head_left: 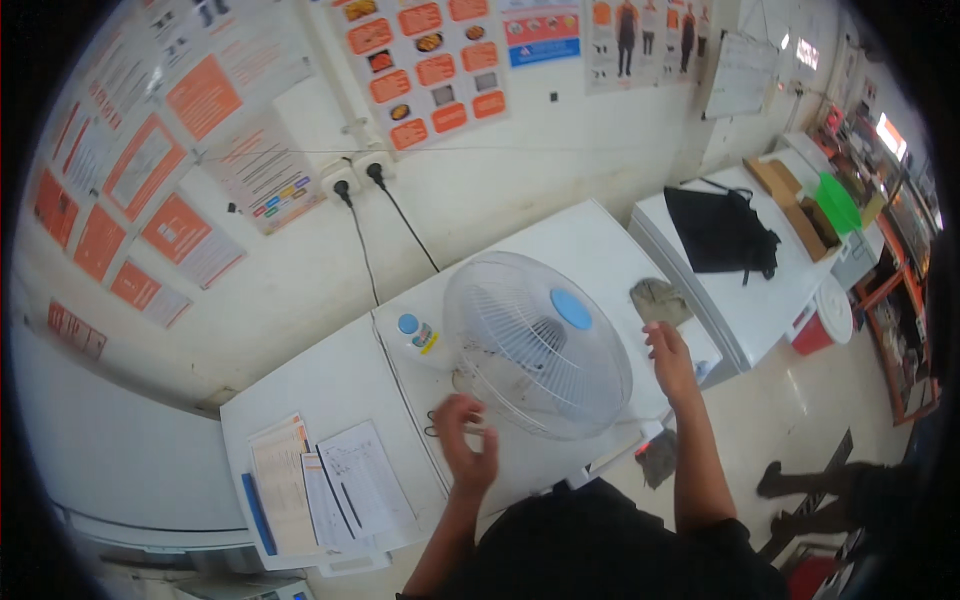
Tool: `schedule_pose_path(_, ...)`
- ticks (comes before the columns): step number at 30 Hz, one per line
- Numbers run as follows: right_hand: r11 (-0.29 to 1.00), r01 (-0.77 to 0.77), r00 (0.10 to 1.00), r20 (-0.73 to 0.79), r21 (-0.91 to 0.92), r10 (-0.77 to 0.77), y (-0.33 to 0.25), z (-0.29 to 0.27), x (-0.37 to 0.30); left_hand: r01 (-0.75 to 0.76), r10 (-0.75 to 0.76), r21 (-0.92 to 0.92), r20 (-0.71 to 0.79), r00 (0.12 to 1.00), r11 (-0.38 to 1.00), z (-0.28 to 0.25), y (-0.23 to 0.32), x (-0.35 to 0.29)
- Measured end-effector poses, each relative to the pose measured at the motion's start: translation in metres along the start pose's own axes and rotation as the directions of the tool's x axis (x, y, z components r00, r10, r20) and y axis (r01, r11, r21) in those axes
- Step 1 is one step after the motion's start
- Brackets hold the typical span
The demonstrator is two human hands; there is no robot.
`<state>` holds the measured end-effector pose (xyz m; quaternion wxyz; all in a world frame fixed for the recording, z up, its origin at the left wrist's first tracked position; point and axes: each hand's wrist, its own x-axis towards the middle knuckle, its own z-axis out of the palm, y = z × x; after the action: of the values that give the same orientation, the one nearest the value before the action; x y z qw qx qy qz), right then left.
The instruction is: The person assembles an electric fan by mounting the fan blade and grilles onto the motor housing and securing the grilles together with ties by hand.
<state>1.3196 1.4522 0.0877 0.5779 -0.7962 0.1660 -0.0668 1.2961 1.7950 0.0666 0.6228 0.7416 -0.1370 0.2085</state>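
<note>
A fan (535, 345) with a clear wire guard and a blue centre cap stands on the white worktop in front of me. My left hand (468, 447) hovers at the fan's near left, its fingers curved and the thumb apart, with nothing visible in it. Beside that hand, a black looped handle (432, 425) pokes out, the rest of it hidden. My right hand (670, 360) is raised just off the guard's right side, fingers loosely bent and apart, holding nothing I can see. Behind the fan's left edge stands a white bottle (418, 335) with a blue cap.
Papers (365, 480) and a pen lie on the worktop's left. A grey cloth (660, 300) rests beyond my right hand. Farther right are a black apron-like cloth (720, 230), a cardboard box (795, 205) and a red bucket (822, 318). Two plugs (342, 188) sit in wall sockets. Another person's legs (830, 485) show at right.
</note>
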Motion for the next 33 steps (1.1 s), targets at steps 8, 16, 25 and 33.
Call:
schedule_pose_path(8,0.907,-0.421,0.907,-0.013,0.029,0.422,0.176,0.016,0.049,0.492,-0.494,-0.117,0.008,0.869,0.863,0.004,-0.047,0.113)
schedule_pose_path(16,0.754,-0.605,0.781,0.377,0.256,0.498,0.18,0.062,0.118,0.651,-0.639,-0.115,0.127,0.759,0.75,0.014,-0.028,0.11)
schedule_pose_path(25,0.71,-0.395,0.903,0.389,0.583,0.183,0.207,0.084,0.131,0.563,-0.539,-0.221,0.163,0.826,0.796,0.001,-0.006,0.024)
schedule_pose_path(33,0.809,-0.069,0.946,0.295,0.584,-0.132,0.197,0.1,0.137,0.59,-0.514,-0.354,0.292,0.807,0.726,-0.036,-0.013,-0.027)
